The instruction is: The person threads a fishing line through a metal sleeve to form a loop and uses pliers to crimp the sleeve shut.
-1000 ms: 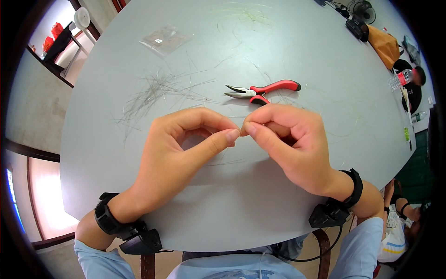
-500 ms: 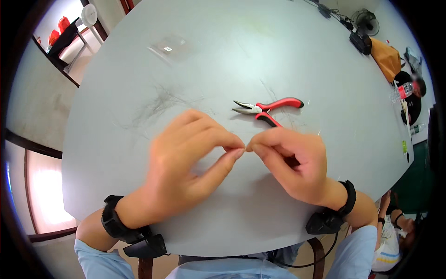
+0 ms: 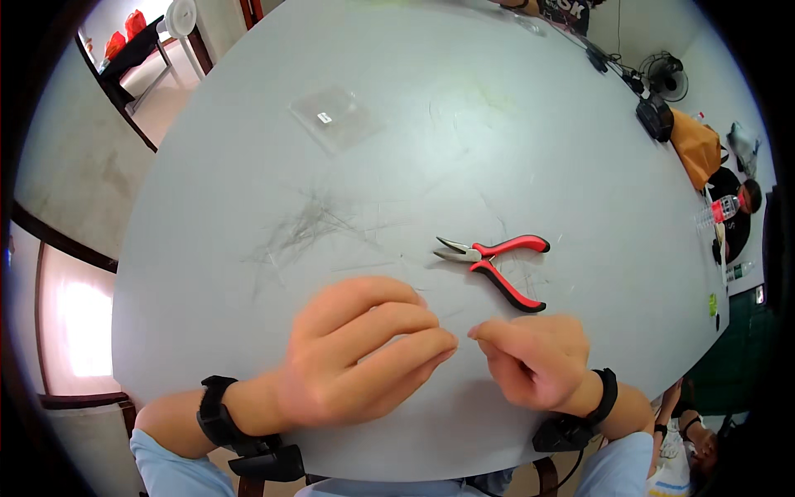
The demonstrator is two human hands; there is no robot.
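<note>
My left hand (image 3: pixel 360 352) is held over the near part of the table, its fingers bent and the index fingertip drawn in against the thumb. Facing it, my right hand (image 3: pixel 534 356) is closed in a pinch. A small gap separates the two sets of fingertips; whatever either pinch holds is too small to make out. Just beyond my right hand lie bent-nose pliers (image 3: pixel 480 253) with red and black handles, spread apart. A loose scatter of thin, dark, wire-like pieces (image 3: pixel 315 228) rests beyond my left hand. Other fine strands lie around the pliers.
A clear plastic bag (image 3: pixel 331 116) with a small white label lies farther back on the grey table (image 3: pixel 199 290). Cables, a black case (image 3: pixel 655 118), an orange-brown bag (image 3: pixel 694 147) and a bottle (image 3: pixel 725 209) line the right edge. Other people are at the far and right sides.
My hands have come apart slightly, and the left has turned with its back more upward. The view has shifted, so the table things sit lower and the pliers show whole.
</note>
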